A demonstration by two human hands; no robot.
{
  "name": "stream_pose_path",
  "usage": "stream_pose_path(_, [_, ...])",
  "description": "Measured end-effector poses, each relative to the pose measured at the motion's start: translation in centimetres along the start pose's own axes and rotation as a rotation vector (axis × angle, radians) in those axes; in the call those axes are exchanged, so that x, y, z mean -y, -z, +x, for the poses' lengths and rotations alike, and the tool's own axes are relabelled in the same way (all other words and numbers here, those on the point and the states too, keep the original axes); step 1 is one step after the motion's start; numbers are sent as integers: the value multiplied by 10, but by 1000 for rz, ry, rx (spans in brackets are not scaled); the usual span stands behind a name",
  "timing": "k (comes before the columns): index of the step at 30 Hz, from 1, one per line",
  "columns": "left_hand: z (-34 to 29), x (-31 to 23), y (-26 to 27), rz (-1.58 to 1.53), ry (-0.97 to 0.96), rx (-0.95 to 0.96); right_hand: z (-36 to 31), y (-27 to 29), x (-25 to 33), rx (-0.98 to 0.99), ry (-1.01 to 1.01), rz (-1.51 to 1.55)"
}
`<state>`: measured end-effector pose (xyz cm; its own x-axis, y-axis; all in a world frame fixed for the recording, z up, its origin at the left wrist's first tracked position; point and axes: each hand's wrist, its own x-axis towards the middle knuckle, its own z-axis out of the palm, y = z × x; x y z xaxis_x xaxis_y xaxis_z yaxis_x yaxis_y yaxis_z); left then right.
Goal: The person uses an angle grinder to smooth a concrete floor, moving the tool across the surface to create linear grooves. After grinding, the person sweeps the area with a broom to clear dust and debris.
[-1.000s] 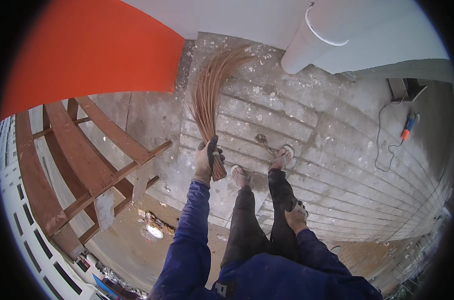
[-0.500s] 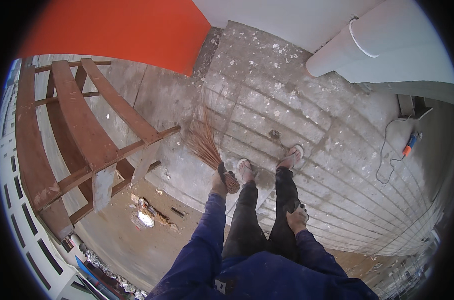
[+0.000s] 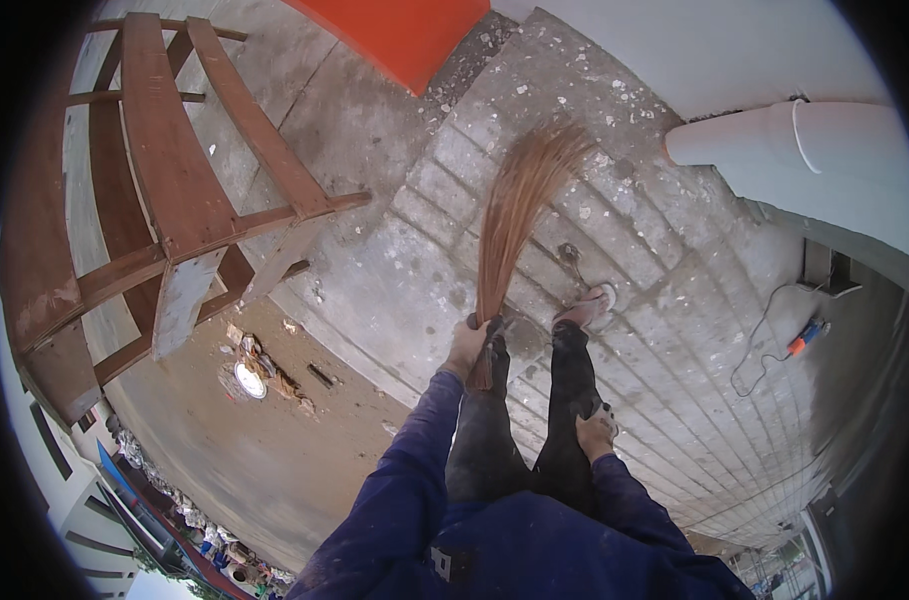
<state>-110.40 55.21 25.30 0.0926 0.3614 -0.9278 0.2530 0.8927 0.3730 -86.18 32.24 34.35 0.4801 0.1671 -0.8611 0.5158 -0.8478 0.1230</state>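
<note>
My left hand (image 3: 466, 345) is closed round the bound lower end of a stick broom (image 3: 522, 205). The broom's long brown bristles fan up and to the right over the grooved concrete, blurred at the tips. Its short butt end sticks out below my grip, in front of my left leg. Against my right leg (image 3: 568, 385), near the knee, rests my right hand (image 3: 596, 430). Dark patches like glove fabric cover its fingers, and their pose is hard to make out. Pale chips (image 3: 614, 95) lie scattered on the concrete beyond the broom.
A brown wooden rack (image 3: 164, 130) stands at the left. Below it lies rubbish with a round white piece (image 3: 250, 380). An orange wall corner (image 3: 414, 60) is ahead; a white pipe (image 3: 754, 140) is at right. Farther right lies an orange corded tool (image 3: 804, 338).
The broom has swung from left to right across the concrete, and my left hand has moved right and slightly up with it. My right hand stays at my leg. The view has shifted.
</note>
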Motion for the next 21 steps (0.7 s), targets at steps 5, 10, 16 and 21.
stream_pose_path(5, [-55, 88, 46, -680, 243, -486, 0, 1, 3, -35, 47, -67])
stream_pose_path(10, [-157, 67, -22, -615, 217, -306, -3, -5, 4, -51, 50, -115])
stream_pose_path(16, [-146, 57, 10, 239, -249, 296, -11, -16, -9, -150, 82, -37])
stream_pose_path(21, [-76, 80, 124, -26, 366, -215, -40, -41, -24, -186, 29, 126])
